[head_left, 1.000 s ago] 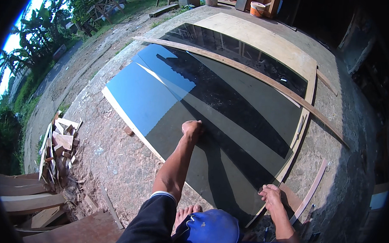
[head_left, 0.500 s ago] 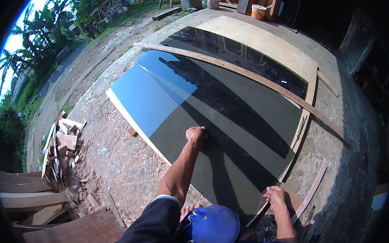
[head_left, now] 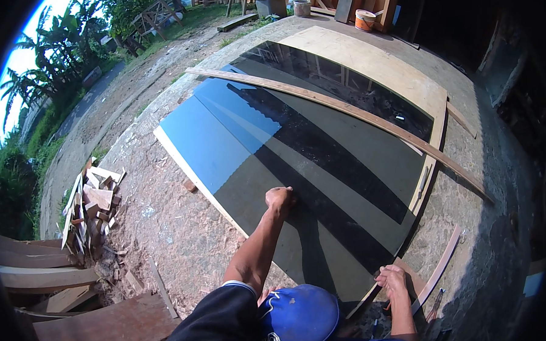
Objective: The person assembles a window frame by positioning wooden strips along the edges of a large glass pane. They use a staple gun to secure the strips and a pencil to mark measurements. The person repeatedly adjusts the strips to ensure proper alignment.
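A large dark sheet of glass (head_left: 341, 143), mirroring blue sky at its left, lies on a pale wooden board (head_left: 345, 45). A thin straight line crosses its near part diagonally. Along this line, near the middle of the glass, my left hand (head_left: 279, 198) is closed with the fingers curled under. Farther down the line, at the near right edge of the glass, my right hand (head_left: 392, 279) is closed, thumb and fingers together. What lies between the fingers of either hand is hidden. A long wooden strip (head_left: 325, 98) rests across the far part of the glass.
Offcuts of wood (head_left: 95, 202) are heaped on the left, above stacked planks (head_left: 46, 276). A curved wooden strip (head_left: 439, 263) and pliers (head_left: 436, 304) lie right of my right hand. Rounded blue cloth (head_left: 300, 318) covers the lower middle. An orange bucket (head_left: 365, 20) stands far back.
The whole view has shifted slightly, moving the scene a little down and right. Both hands stay closed at about the same places along the line on the glass.
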Motion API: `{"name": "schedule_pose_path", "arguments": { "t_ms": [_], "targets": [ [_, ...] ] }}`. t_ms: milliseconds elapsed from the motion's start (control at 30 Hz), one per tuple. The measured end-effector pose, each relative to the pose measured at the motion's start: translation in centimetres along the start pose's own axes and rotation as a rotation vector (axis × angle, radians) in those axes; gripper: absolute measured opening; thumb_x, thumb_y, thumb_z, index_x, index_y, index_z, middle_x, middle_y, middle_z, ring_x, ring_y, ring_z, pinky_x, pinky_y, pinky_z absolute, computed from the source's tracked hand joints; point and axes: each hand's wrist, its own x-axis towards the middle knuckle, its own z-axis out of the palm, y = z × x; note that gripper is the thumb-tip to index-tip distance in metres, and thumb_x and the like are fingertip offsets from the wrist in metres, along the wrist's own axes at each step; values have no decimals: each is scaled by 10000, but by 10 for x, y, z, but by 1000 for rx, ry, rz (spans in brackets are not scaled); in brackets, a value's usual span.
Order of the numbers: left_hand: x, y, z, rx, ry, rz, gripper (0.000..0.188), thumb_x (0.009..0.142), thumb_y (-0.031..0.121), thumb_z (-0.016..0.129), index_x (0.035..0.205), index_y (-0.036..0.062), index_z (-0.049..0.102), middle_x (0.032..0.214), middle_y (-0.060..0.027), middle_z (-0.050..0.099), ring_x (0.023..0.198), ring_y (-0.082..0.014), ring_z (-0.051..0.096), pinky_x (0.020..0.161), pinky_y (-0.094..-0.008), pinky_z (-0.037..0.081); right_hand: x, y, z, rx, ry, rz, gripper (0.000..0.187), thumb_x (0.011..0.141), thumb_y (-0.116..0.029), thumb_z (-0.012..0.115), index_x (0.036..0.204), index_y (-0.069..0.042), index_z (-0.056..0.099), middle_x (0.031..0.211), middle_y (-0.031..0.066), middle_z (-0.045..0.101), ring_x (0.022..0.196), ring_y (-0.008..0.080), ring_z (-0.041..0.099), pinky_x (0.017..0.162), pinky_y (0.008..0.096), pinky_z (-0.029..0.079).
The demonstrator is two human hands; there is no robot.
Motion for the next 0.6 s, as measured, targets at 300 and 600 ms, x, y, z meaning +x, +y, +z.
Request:
{"name": "schedule_pose_path", "arguments": {
  "t_ms": [300, 600],
  "targets": [
    [-44, 19, 2, 77, 87, -22, 129, 912, 135, 778, 949, 17, 739, 788, -115, 740, 598, -194, 698, 523, -294, 575, 6, 1, -10, -21, -6, -9, 189, 903, -113, 736, 1010, 9, 638, 772, 108, 669, 588, 191, 670, 519, 310, 582],
    [-39, 5, 0, 42, 64, 41, 126, 905, 112, 777, 945, 1, 734, 777, -118, 731, 600, -190, 697, 518, -289, 573, 15, 8, -16, -81, 6, -6, 209, 897, -111, 741, 1032, 8, 635, 795, 113, 671, 625, 203, 683, 542, 325, 598]
  ]
}}
